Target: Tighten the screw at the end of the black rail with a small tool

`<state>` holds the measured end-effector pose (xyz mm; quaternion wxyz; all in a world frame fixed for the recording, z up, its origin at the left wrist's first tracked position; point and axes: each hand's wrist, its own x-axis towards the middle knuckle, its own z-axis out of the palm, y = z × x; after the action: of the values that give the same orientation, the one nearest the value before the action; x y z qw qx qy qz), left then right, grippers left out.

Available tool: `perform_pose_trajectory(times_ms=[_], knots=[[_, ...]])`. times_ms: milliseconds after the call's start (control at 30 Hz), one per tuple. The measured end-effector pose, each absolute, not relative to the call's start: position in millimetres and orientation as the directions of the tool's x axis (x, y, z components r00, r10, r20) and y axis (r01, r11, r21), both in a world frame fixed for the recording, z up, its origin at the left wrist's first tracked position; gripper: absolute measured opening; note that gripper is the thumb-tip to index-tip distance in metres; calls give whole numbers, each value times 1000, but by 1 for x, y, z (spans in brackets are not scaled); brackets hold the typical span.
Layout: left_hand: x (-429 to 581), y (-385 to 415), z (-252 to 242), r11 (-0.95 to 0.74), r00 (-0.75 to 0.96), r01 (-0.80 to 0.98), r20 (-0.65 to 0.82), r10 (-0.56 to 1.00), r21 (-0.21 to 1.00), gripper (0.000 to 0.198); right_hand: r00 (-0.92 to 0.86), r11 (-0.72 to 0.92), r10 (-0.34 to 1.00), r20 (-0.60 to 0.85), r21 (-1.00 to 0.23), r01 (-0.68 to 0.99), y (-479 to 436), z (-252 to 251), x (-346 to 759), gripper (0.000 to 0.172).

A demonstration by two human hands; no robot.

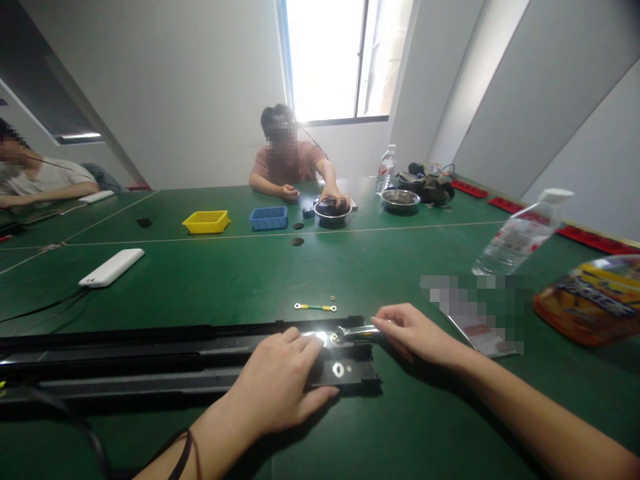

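A long black metal rail (150,360) lies across the green table (380,267) in front of me. My left hand (280,387) rests flat on its right end, fingers spread, beside a round hole in the rail. My right hand (410,331) pinches the handle of a small shiny metal wrench (353,332) whose head sits on the rail's end. Just beyond the rail lie a short green-yellow wire with ring terminals (315,307) and a tiny washer (333,298).
A white power bank (112,267) lies left. Yellow tray (207,221), blue tray (269,217) and metal bowls (400,198) sit far across, where a person works; another person sits far left. A water bottle (520,235) and snack packet (590,300) stand right.
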<state>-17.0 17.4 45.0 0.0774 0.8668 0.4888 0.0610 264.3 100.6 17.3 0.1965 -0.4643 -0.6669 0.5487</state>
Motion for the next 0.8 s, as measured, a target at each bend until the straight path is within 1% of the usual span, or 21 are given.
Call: perform_pose_trajectory(times_ms=[233, 367, 667, 800], knots=[[-17, 16, 45, -518, 521, 833, 36, 853, 193, 43, -496, -27, 828, -262, -902, 431, 99, 19, 262, 43], [-17, 17, 45, -516, 520, 835, 32, 854, 191, 41, -496, -37, 823, -277, -897, 440, 99, 23, 261, 45], [-17, 16, 45, -520, 520, 838, 46, 853, 166, 44, -501, -21, 824, -264, -898, 439, 98, 20, 262, 45], [-17, 15, 45, -523, 522, 837, 56, 851, 157, 42, -503, -9, 824, -259, -896, 445, 98, 17, 261, 44]])
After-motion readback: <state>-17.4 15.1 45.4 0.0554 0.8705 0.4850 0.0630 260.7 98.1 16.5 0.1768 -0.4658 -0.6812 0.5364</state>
